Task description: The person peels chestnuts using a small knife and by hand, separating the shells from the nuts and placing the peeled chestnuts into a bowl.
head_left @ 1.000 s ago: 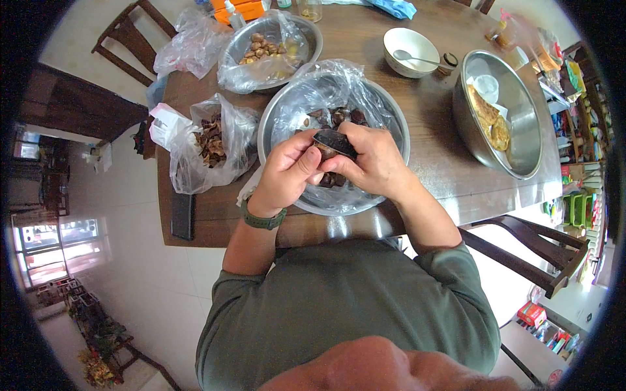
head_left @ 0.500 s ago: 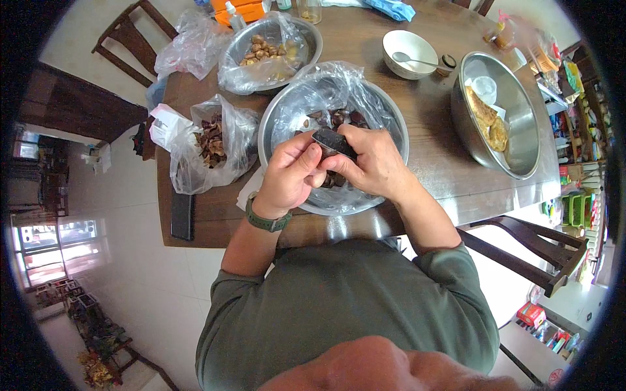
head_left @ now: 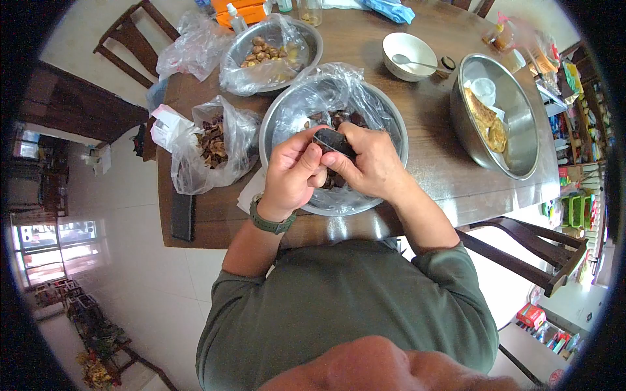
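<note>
Over a steel basin (head_left: 403,146), lined with a clear plastic bag (head_left: 336,81), both my hands meet at chest height. My right hand (head_left: 375,163) is closed around a flat black tool (head_left: 335,141), its exact kind unclear. Opposite it, my left hand (head_left: 293,166) is pinched against the tool's left end; whatever small thing its fingers hold is hidden. Dark brown chestnuts (head_left: 357,119) lie in the basin below and behind my fingers.
Another bag-lined basin (head_left: 317,49) holds lighter nuts (head_left: 259,51). Left are a bag of shells (head_left: 214,143) and a black phone (head_left: 182,217). Right are a white bowl (head_left: 417,44) with a spoon (head_left: 403,59) and a big steel bowl (head_left: 525,146) with flat browned food (head_left: 486,120).
Both hands stay in nearly the same place on the black tool. My left wrist has shifted slightly right, and the view has moved a little.
</note>
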Tool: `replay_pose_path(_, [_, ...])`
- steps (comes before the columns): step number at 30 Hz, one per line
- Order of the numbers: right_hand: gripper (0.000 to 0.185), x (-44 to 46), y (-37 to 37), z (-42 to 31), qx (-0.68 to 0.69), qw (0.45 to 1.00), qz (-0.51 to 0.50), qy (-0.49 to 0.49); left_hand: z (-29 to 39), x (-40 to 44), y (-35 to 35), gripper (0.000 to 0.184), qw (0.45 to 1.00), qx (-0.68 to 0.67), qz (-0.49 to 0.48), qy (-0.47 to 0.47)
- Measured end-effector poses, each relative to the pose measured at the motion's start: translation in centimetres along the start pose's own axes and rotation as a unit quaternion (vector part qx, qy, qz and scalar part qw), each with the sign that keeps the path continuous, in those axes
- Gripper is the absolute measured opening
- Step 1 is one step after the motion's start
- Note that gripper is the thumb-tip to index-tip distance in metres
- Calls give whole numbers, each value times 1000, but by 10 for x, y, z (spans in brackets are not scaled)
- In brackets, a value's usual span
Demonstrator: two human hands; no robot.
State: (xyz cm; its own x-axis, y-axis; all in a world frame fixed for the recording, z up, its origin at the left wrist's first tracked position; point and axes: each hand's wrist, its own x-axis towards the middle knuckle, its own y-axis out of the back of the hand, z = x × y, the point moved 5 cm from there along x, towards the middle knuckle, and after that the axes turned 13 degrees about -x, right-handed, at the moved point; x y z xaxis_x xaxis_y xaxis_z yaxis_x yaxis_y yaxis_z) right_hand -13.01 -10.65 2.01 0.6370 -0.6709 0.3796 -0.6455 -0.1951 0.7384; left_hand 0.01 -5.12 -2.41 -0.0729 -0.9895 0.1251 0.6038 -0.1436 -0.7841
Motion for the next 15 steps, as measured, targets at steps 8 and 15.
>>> replay_pose_path(8, [49, 0, 8, -4, -42, 998, 42, 14, 4, -3, -8, 43, 1000, 0, -27, 2])
replay_pose_path(15, [45, -1, 7, -5, -56, 998, 28, 12, 4, -1, -3, 40, 1000, 21, -2, -6])
